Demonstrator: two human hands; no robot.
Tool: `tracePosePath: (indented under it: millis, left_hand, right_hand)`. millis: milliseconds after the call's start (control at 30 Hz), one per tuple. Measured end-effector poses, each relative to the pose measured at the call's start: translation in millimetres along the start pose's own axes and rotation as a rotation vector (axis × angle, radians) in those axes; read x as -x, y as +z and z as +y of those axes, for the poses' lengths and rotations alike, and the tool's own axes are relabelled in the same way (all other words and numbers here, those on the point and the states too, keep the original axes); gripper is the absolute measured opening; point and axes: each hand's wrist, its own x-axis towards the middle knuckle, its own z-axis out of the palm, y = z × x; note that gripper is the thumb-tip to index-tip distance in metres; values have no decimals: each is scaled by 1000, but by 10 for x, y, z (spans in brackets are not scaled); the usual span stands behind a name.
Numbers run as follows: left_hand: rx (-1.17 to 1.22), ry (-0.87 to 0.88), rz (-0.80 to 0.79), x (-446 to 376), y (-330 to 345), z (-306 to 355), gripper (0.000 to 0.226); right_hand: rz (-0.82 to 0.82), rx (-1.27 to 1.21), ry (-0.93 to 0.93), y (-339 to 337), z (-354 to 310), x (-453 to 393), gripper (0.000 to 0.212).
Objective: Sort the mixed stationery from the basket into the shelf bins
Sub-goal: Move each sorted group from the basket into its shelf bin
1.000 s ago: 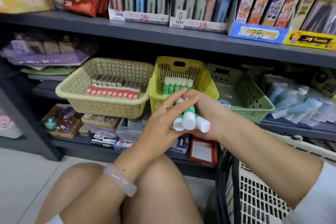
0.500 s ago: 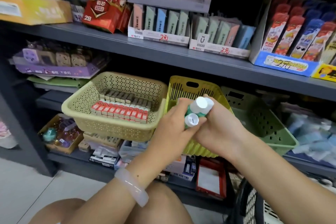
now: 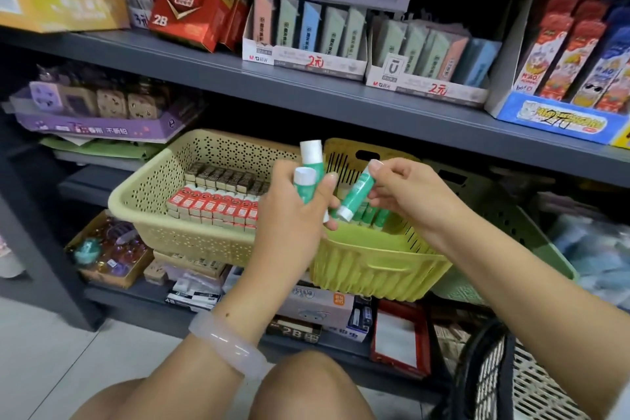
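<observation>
My left hand [image 3: 293,211] grips two green glue sticks [image 3: 311,164] with white caps, held upright in front of the shelf. My right hand [image 3: 405,194] pinches a third green glue stick [image 3: 356,194], tilted with its white cap down, just above the yellow-green bin [image 3: 375,266]. More green glue sticks [image 3: 373,216] lie in a row inside that bin. The white sorting basket [image 3: 531,385] with black handles shows at the bottom right.
A beige perforated bin [image 3: 160,204] with rows of red and dark small boxes stands left of the yellow-green bin. A green bin [image 3: 518,228] stands to its right. Packaged stationery fills the upper shelf [image 3: 306,92]. My knees are below.
The hands have separated: my right hand now holds one glue stick on its own over the yellow-green bin, while my left keeps two. The view has moved closer to the shelf.
</observation>
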Motion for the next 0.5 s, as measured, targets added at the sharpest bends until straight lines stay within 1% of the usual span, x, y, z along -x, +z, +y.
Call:
tracePosePath:
  millis: [67,100,167,200,233,333,400,500]
  left_hand:
    - [40,-59,24,-46,-63,-8,15]
    - [40,-74,33,-62,-91,-13,16]
    - [19,-92,58,-82,-134,-33,17]
    - [9,-97,70,-89,-147,-45,18]
    - [6,-103,76,-92,-156,-49,18]
    - [-12,-103,80,-107,-157,-69,16]
    - [-71,-84,87,-122,-158,-97,15]
    - [-174,-60,93,-130,-130,-142,17]
  right_hand:
    - [28,152,5,-29,63,-178,15]
    - [26,302,-6,-32,101,-261,16]
    - [-16,700,-39,-6,181,-385,21]
    - [-45,851,-52,27,213,-429,23]
    - [-75,936,-53,64,238,-460,22]
    - [-123,1028,-44,148,292,-540,21]
    - [-130,1064,-47,181,322,-594,20]
    - [-117,1134,-40,226,369,-636,29]
